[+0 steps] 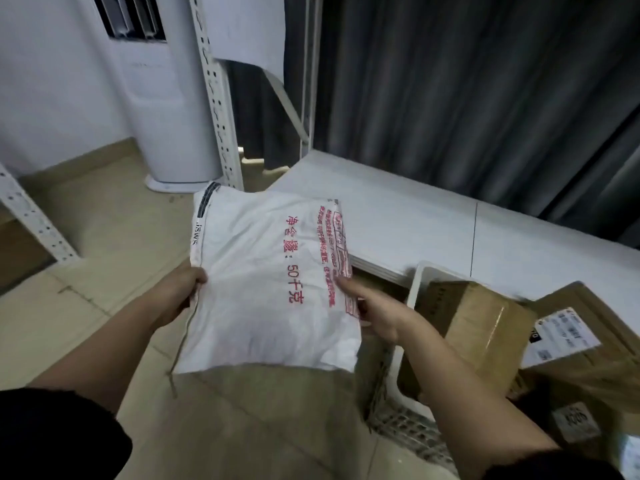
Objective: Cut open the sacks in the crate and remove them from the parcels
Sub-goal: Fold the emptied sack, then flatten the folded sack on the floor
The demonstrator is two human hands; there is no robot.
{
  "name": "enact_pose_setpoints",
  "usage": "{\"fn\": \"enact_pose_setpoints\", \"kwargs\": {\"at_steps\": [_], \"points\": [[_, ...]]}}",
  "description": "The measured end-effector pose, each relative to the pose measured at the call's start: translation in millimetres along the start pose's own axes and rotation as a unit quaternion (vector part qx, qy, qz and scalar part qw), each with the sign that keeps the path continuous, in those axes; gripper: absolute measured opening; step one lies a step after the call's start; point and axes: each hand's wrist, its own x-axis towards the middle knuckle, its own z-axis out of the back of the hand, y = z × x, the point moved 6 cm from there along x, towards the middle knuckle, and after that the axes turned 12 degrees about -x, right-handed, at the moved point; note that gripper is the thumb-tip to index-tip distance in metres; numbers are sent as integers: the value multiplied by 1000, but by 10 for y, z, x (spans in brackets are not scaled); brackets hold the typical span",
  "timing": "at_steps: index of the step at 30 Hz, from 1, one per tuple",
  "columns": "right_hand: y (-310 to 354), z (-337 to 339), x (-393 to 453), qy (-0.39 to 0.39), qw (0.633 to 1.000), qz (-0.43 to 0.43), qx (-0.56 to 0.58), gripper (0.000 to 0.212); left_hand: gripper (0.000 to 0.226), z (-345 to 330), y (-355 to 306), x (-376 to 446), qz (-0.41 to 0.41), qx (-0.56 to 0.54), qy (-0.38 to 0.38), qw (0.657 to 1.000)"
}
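Above tiled floor, both hands — left hand (180, 292), right hand (375, 311) — gripping flat woven sack (266, 278)

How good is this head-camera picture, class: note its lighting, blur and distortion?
Head view: dim, flat indoor light with no glare; wide-angle bending curves the shelf post and curtain; the sack, held by the left hand and right hand, reads fairly sharp; the boxes and crate look soft.

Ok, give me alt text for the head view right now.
Both hands hold a white woven sack with red print above the tiled floor: left hand grips one edge, right hand pinches the other. To the right, a white crate holds cardboard parcels.
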Motion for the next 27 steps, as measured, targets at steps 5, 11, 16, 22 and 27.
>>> {"fn": "enact_pose_setpoints", "kwargs": {"at_steps": [5,11,16,22,27], "points": [[-627,-384,645,-101,991,-29,86,29,29,-136,377,361,-32,87,-81,992],[-1703,-660,1231,-231,959,-82,144,41,52,-318,1151,805,-125,220,-120,960],[-2373,-731,1406,-219,960,-166,56,31,76,-783,1490,741,-236,421,-106,869],[-1836,-612,1287,-354,853,-43,-382,94,111,-1074,2114,1006,-274,672,64,685],[-1478,-797,1726,-107,765,-1,-635,122,128,-1138,2117,1212,-221,681,76,694]]}}
